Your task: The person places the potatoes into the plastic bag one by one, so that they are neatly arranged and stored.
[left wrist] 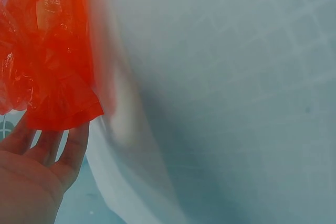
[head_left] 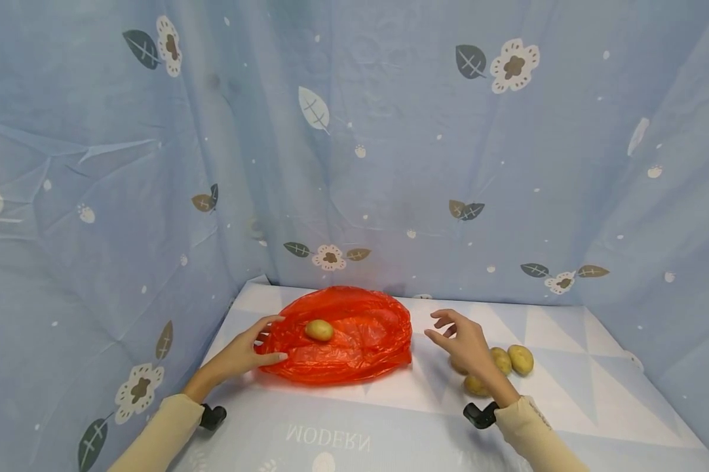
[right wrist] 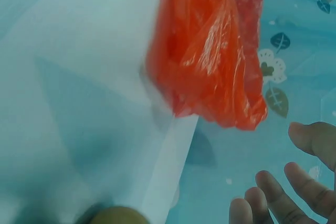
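Observation:
A red plastic bag (head_left: 354, 360) stands spread out on the table, its mouth facing up. One potato (head_left: 319, 330) shows within the bag's outline, toward its left side. At the bag's left edge is my left hand (head_left: 245, 354), thumb and fingers spread apart and touching the plastic; the left wrist view has its fingertips hidden behind the red film (left wrist: 63, 98). My right hand (head_left: 463, 341) hovers right of the bag, apart from it, fingers loosely bent and holding nothing. Several potatoes (head_left: 520, 360) lie beside and below the right wrist, some partly covered by it.
A pale table (head_left: 567, 393) with a triangle pattern and printed lettering lies beneath everything. Blue curtains (head_left: 390, 164) with flowers and leaves hang behind and at both sides. In the right wrist view, a potato's top (right wrist: 119, 216) peeks in at the lower edge.

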Available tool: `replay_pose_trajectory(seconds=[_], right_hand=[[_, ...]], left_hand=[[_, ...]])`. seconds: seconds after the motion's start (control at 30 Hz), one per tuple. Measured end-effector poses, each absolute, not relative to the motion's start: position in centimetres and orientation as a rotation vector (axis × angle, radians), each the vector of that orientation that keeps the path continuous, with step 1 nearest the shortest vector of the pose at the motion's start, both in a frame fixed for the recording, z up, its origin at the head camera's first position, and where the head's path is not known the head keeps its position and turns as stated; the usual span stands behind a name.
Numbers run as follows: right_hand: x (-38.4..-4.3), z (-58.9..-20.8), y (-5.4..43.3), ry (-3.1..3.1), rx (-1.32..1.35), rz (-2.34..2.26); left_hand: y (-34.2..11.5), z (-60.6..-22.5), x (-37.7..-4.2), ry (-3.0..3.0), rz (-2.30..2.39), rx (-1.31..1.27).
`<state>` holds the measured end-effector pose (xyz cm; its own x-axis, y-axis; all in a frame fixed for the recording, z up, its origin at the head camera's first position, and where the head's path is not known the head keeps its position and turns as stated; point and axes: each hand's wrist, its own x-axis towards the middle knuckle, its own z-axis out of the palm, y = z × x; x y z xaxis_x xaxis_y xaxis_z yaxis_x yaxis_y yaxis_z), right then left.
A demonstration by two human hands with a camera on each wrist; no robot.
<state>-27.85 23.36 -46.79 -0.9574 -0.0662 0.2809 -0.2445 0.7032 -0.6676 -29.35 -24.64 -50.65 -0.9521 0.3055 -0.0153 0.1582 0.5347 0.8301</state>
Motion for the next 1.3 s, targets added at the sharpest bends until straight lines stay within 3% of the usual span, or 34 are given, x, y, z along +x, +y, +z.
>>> replay_pose_trajectory(seconds=[0.37, 1.3], right_hand=[[-26.6, -47.6, 25.9, -2.74, 0.123, 1.05], [-24.2, -49.8, 30.8, -2.783, 0.109, 0.984]], left_hand=[[-24.9, -50.8, -29.1, 2.61, 1.424, 0.45], [-25.2, -51.3, -29.4, 2.617, 1.399, 0.43]])
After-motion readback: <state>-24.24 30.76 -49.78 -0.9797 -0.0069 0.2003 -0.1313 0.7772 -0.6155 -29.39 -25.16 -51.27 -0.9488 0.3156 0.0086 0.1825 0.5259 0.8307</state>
